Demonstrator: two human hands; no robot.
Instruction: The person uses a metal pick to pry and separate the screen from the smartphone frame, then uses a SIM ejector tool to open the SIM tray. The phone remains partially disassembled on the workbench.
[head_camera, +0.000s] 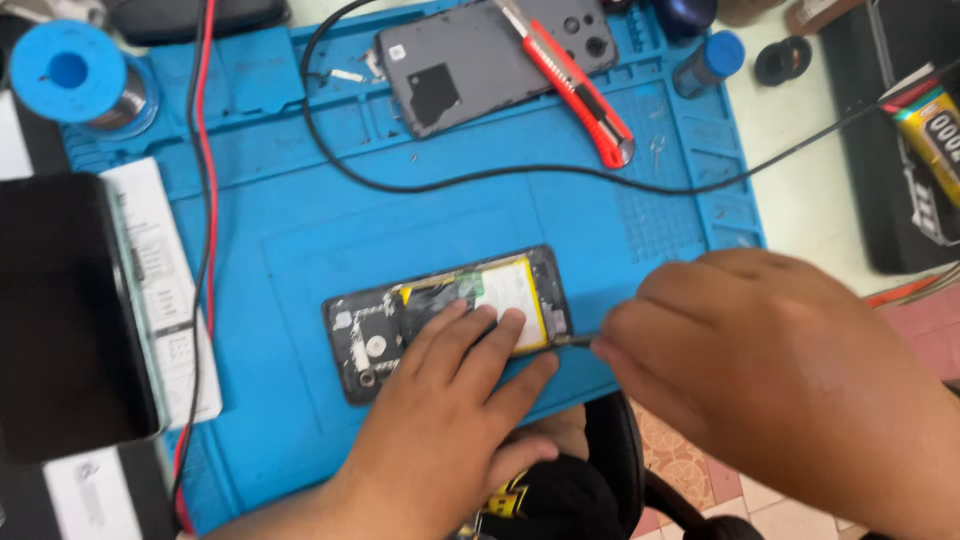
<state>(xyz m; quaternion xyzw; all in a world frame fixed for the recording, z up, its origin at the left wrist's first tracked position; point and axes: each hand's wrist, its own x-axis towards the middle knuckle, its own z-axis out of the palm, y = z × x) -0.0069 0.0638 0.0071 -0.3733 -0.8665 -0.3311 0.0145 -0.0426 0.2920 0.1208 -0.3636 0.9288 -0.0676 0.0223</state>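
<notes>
opened black smartphone with exposed battery (450, 315) lying on blue silicone repair mat (300, 230), left hand (445, 420) pressing fingers flat on it, right hand (760, 370) pinching thin metal tool (575, 341) at its edge, red utility knife (578, 85) beyond

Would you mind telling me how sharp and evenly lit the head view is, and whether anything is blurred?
Head view: even, soft light, no harsh glare; right hand large and motion-blurred; opened phone under left hand fairly sharp; glue tube at the right edge smeared.
</notes>
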